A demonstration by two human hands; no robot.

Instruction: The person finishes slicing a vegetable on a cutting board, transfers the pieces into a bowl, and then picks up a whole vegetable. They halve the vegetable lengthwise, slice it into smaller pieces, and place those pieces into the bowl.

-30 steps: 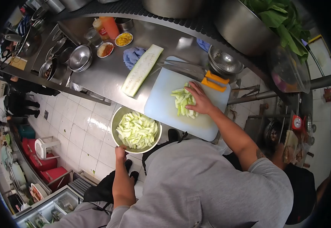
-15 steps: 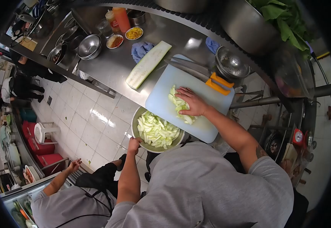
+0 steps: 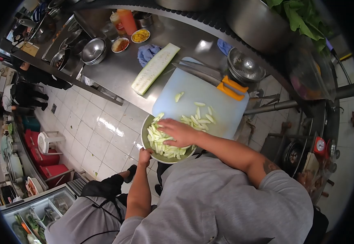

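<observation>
My left hand point(image 3: 145, 156) grips the rim of a metal bowl point(image 3: 145, 138) below the cutting board's edge. Pale green vegetable strips point(image 3: 160, 147) fill much of it. My right hand point(image 3: 179, 132) is open, palm down with fingers apart, over the bowl and the near-left edge of the white cutting board point(image 3: 209, 87). Strips lie under and around its fingers. More cut strips point(image 3: 199, 120) remain scattered on the board beside that hand. A long halved gourd-like vegetable point(image 3: 156, 69), pale side up, rests on the steel counter left of the board.
Two knives with orange handles point(image 3: 230, 91) lie across the board's far side. Behind are a blue cloth point(image 3: 147, 53), a metal colander point(image 3: 246, 65), stacked bowls point(image 3: 93, 51) and sauce bottles point(image 3: 126, 21). A co-worker in grey point(image 3: 85, 217) is close at my left.
My right hand has swept left from the board to over the bowl, carrying strips along and leaving some behind. My left hand stays on the rim. The co-worker's outstretched hand is no longer visible.
</observation>
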